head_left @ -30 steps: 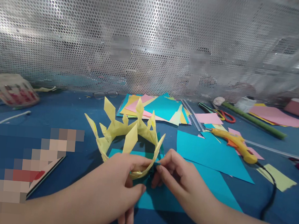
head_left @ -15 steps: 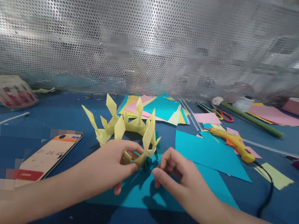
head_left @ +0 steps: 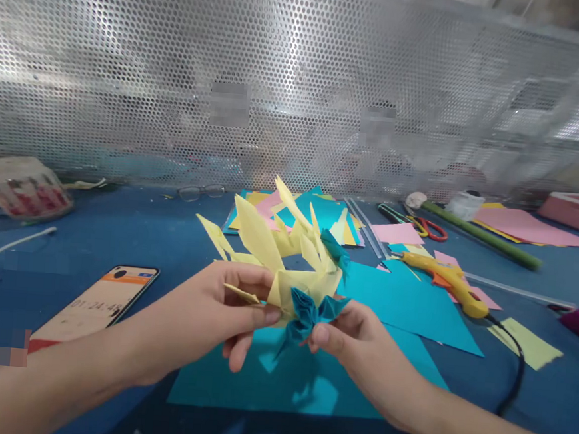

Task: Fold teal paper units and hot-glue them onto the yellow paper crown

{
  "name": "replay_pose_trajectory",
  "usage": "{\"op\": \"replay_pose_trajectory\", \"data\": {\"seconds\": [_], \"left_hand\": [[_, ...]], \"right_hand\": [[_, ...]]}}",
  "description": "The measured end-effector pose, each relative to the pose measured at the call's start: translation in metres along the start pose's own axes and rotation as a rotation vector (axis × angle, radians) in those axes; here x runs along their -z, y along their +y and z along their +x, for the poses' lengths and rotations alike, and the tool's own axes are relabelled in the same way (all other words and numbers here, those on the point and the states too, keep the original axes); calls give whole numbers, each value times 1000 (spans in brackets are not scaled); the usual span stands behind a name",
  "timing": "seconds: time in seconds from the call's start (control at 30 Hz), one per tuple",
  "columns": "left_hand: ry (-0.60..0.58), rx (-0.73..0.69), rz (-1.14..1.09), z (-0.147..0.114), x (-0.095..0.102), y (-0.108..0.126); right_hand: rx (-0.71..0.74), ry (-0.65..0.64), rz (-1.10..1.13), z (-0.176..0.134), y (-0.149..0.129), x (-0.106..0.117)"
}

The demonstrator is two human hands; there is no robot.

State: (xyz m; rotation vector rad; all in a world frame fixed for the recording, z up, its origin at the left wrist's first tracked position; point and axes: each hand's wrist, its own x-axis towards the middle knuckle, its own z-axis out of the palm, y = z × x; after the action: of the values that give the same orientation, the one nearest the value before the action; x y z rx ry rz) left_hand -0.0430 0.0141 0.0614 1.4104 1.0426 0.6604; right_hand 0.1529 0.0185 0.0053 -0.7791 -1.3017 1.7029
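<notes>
At the left edge of the frame a clear basket with red marks [head_left: 24, 186] sits on my blue worktop [head_left: 103, 229], a white cable [head_left: 0, 258] curving below it. My phone [head_left: 121, 287] lies left of centre, partly behind my left forearm (its screen shows a row of digits). In the middle, my left hand [head_left: 207, 307] pinches the band of a yellow paper crown [head_left: 309, 285], thumb on the near side; the crown is tilted above a teal sheet [head_left: 226, 386]. A folded teal flower [head_left: 306, 313] rests against the band's near side, and my right hand [head_left: 363, 340] grips its right part between thumb and fingers. Another teal fold [head_left: 336, 249] stands at the crown's right. Farther right, a yellow glue gun [head_left: 457, 287] lies partly over another teal sheet [head_left: 427, 308], below red-handled scissors [head_left: 433, 230].
</notes>
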Motion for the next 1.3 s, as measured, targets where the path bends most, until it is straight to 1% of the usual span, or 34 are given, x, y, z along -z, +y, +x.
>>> {"op": "replay_pose_trajectory", "data": {"seconds": [0.07,0.27,0.4,0.57,0.63,0.7,0.83,0.9,0.97,1.1,1.2,1.3], "left_hand": [[-5,5,-1,-1,1,0],[12,40,57,-1,0,-2],[75,24,35,-5,-7,-4],[210,36,-37,-8,-16,-4],[202,29,-5,-8,-18,-3],[167,-14,28,-9,-19,-1],[119,-86,14,-13,-19,0],[111,-104,18,-14,-20,-2],[133,-127,64,-15,-21,-6],[186,-112,149,-14,-21,-12],[170,-75,153,-13,-20,-9],[148,-56,95,-13,-19,-4]], "right_hand": [[-5,22,36,0,1,1],[-12,18,53,2,5,5],[-17,2,43,1,5,6],[-34,-37,66,-2,2,1],[-17,-63,62,-2,0,-3],[27,-78,43,-1,-2,-6],[95,-67,-44,-1,-5,-9],[98,-53,-97,-1,-5,-9],[90,-48,-129,-2,-4,-8],[95,-53,-140,-3,-4,-8],[87,-56,-140,-3,-5,-8],[74,-78,-78,-3,-4,-7]]}}
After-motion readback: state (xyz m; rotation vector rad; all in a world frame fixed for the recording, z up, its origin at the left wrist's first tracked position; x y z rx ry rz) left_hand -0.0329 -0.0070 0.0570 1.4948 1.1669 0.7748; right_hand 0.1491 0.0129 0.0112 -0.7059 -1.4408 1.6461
